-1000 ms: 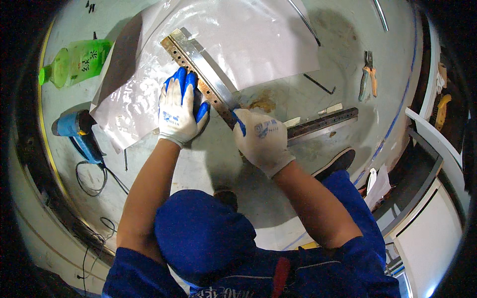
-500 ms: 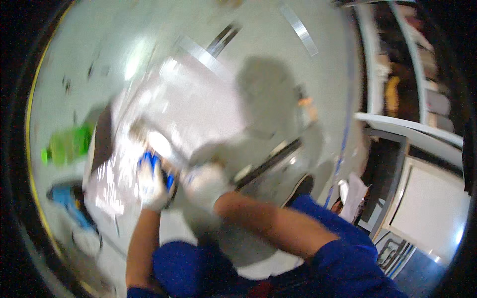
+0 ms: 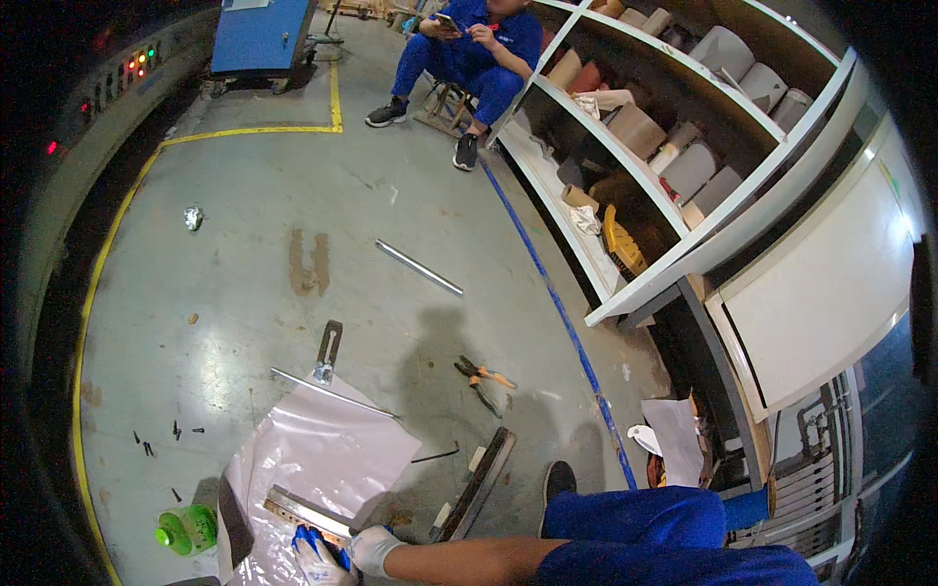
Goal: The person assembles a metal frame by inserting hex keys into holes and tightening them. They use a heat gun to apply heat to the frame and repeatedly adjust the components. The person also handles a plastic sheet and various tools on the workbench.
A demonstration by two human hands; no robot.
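Observation:
A long metal bar (image 3: pixel 303 510) with a shiny upper face and a brownish, notched-looking near side lies over a pale plastic sheet (image 3: pixel 332 439) on the floor. My left hand (image 3: pixel 318 561), in a white glove with blue fingertips, is closed at the bar's near side, its fingertips against it. My right hand (image 3: pixel 372 551), gloved in white, is closed round the bar's right end; its fingers are partly hidden. Right of the hands lies a second, dark bar (image 3: pixel 479 485) with pale blocks along one side. A thin rod (image 3: pixel 332 393) crosses the sheet's far edge.
A green bottle (image 3: pixel 186 528) lies left of the sheet. Pliers (image 3: pixel 481 383), a hex key (image 3: pixel 436 453), a slotted bracket (image 3: pixel 329 352), a metal tube (image 3: pixel 419 267) and several screws (image 3: pixel 148 448) lie about. Shelves (image 3: pixel 674 166) stand right; a seated person (image 3: pixel 467 59) holds a phone.
My view has tilted up, bringing the far floor, the shelves and the seated person into sight. My hands now appear lower in the picture, still at the bar.

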